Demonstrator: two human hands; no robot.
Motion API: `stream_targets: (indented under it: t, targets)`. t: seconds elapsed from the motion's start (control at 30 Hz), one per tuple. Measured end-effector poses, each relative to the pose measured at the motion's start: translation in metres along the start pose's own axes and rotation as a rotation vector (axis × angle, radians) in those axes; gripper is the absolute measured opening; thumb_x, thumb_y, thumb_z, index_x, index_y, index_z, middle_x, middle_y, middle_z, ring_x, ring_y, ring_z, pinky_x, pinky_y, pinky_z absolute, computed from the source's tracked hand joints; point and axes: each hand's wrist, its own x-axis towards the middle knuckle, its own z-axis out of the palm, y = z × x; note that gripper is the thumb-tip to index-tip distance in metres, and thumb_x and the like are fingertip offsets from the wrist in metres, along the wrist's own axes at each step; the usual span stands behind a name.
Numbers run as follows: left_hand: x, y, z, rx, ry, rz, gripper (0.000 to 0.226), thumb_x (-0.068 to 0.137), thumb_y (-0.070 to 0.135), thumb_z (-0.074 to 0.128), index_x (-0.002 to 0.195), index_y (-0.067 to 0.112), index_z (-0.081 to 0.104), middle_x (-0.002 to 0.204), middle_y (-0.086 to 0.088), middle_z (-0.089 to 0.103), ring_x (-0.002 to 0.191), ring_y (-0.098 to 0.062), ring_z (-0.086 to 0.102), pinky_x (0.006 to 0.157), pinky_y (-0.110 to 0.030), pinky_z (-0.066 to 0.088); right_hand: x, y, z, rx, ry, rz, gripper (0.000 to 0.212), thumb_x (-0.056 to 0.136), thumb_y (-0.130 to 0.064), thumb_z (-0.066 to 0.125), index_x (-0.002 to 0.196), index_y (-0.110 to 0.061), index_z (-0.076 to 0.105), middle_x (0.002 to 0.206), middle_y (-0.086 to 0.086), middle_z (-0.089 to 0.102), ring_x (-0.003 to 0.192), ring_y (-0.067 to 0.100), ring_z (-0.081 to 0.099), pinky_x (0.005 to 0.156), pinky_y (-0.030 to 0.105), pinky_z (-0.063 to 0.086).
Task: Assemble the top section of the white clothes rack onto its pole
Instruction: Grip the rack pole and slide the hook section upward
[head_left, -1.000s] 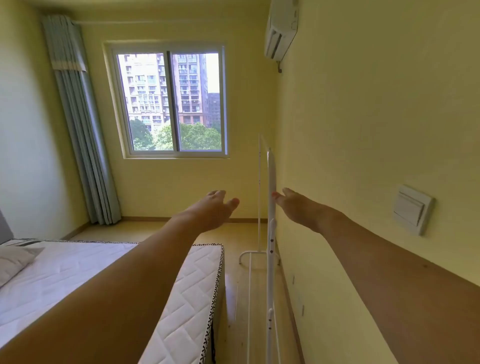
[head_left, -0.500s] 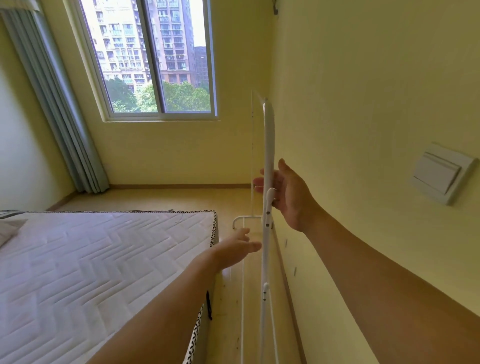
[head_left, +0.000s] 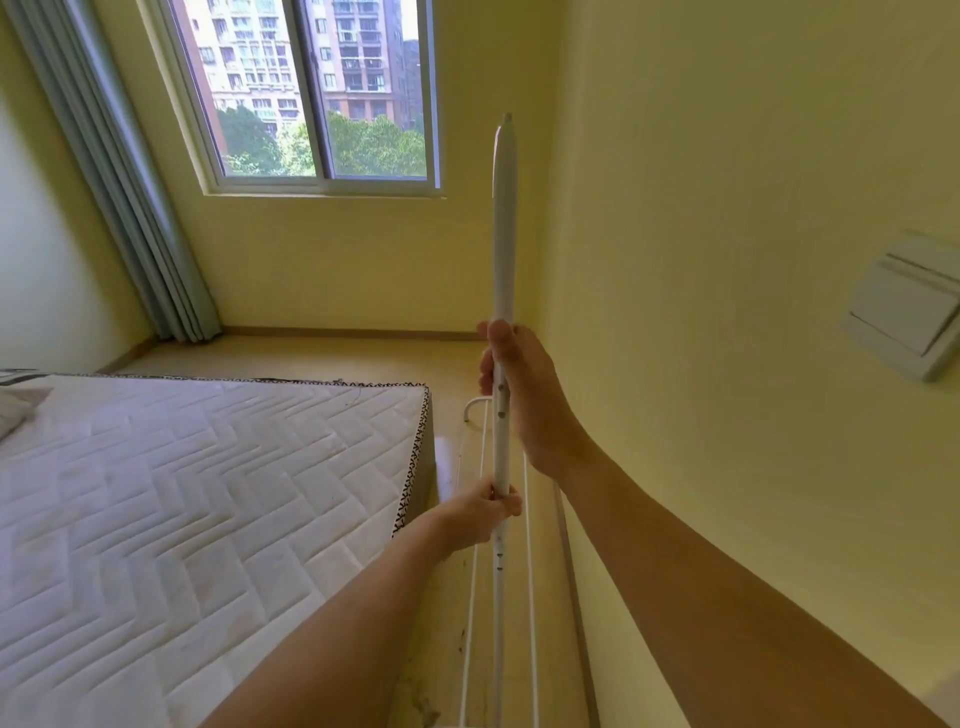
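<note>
The white clothes rack stands upright between the bed and the right wall. Its near pole (head_left: 503, 249) rises to just below the window's height. My right hand (head_left: 524, 400) is wrapped around the pole at a stretch with small holes. My left hand (head_left: 480, 512) grips the same pole lower down. The rack's thin lower rails (head_left: 474, 597) run along the floor towards a curved white foot (head_left: 474, 405). The far upright is hidden behind the near pole.
A bare quilted mattress (head_left: 208, 493) fills the left, close to the rack. The yellow wall on the right carries a switch plate (head_left: 904, 312). A window (head_left: 317, 93) and a grey curtain (head_left: 119, 171) are at the far end.
Both hands were open and reaching a second ago. Now the right hand has closed on the pole and the left hand has dropped lower and gripped it. The view has tilted down.
</note>
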Motion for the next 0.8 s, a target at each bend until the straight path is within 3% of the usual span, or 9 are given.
stream_targets:
  t: [0.1, 0.17, 0.27, 0.43, 0.5, 0.63, 0.7, 0.8]
  targets:
    - [0.008, -0.005, 0.000, -0.063, -0.049, -0.026, 0.011, 0.103, 0.023, 0.051, 0.098, 0.015, 0.058, 0.110, -0.008, 0.065, 0.103, -0.021, 0.055, 0.101, -0.042, 0.046, 0.004, 0.009, 0.000, -0.092, -0.009, -0.008, 0.041, 0.085, -0.038, 0.070, 0.112, -0.014, 0.052, 0.078, -0.005, 0.044, 0.064, 0.004, 0.045, 0.064, 0.019, 0.043]
    - [0.015, -0.007, -0.001, -0.114, -0.057, -0.033, 0.009, 0.100, 0.019, 0.055, 0.097, 0.012, 0.060, 0.101, -0.006, 0.069, 0.101, -0.019, 0.062, 0.103, -0.041, 0.046, 0.009, 0.015, 0.004, -0.055, 0.070, 0.020, 0.026, 0.089, -0.030, 0.070, 0.102, -0.014, 0.054, 0.073, -0.006, 0.044, 0.059, 0.005, 0.042, 0.061, 0.024, 0.042]
    - [0.024, -0.011, 0.002, -0.112, -0.036, -0.018, 0.012, 0.093, 0.019, 0.060, 0.085, 0.012, 0.066, 0.086, -0.004, 0.072, 0.080, -0.010, 0.067, 0.087, -0.032, 0.049, 0.011, 0.027, 0.006, -0.017, 0.140, 0.066, 0.023, 0.093, -0.028, 0.067, 0.089, -0.009, 0.054, 0.068, 0.005, 0.041, 0.065, 0.023, 0.037, 0.063, 0.038, 0.036]
    - [0.043, -0.026, 0.017, -0.169, -0.013, 0.005, 0.025, 0.053, 0.044, 0.060, 0.046, 0.020, 0.058, 0.057, 0.000, 0.062, 0.045, -0.001, 0.054, 0.048, -0.012, 0.041, 0.005, 0.061, -0.003, -0.011, 0.095, 0.134, 0.028, 0.092, -0.026, 0.068, 0.077, -0.007, 0.053, 0.058, 0.012, 0.036, 0.053, 0.025, 0.031, 0.055, 0.040, 0.031]
    - [0.051, -0.035, 0.020, -0.211, -0.035, 0.013, 0.025, 0.051, 0.046, 0.059, 0.038, 0.024, 0.056, 0.051, 0.002, 0.057, 0.048, -0.007, 0.051, 0.056, -0.019, 0.041, 0.004, 0.068, -0.004, 0.012, 0.075, 0.128, 0.035, 0.092, -0.022, 0.068, 0.069, -0.004, 0.050, 0.053, 0.006, 0.036, 0.048, 0.020, 0.030, 0.049, 0.037, 0.027]
    - [0.063, -0.063, 0.019, -0.310, -0.131, 0.091, 0.020, 0.063, 0.039, 0.067, 0.052, 0.022, 0.065, 0.060, 0.002, 0.059, 0.065, -0.018, 0.052, 0.078, -0.034, 0.040, 0.001, 0.083, 0.000, 0.013, 0.080, 0.070, 0.047, 0.093, -0.018, 0.067, 0.065, 0.011, 0.042, 0.055, 0.010, 0.034, 0.050, 0.026, 0.028, 0.049, 0.043, 0.021]
    - [0.065, -0.072, 0.019, -0.368, -0.126, 0.101, 0.011, 0.063, 0.031, 0.069, 0.057, 0.021, 0.069, 0.062, 0.002, 0.061, 0.064, -0.015, 0.056, 0.076, -0.032, 0.045, -0.001, 0.089, 0.002, -0.035, 0.155, 0.040, 0.044, 0.092, -0.021, 0.067, 0.066, 0.006, 0.044, 0.054, 0.008, 0.036, 0.049, 0.024, 0.030, 0.048, 0.038, 0.026]
    - [0.068, -0.071, 0.023, -0.333, -0.115, 0.112, 0.005, 0.057, 0.026, 0.064, 0.055, 0.024, 0.069, 0.056, 0.007, 0.061, 0.058, -0.012, 0.055, 0.062, -0.025, 0.049, -0.007, 0.098, 0.008, -0.113, 0.353, -0.007, 0.041, 0.092, -0.026, 0.068, 0.071, 0.002, 0.045, 0.057, 0.016, 0.039, 0.053, 0.033, 0.037, 0.051, 0.046, 0.038]
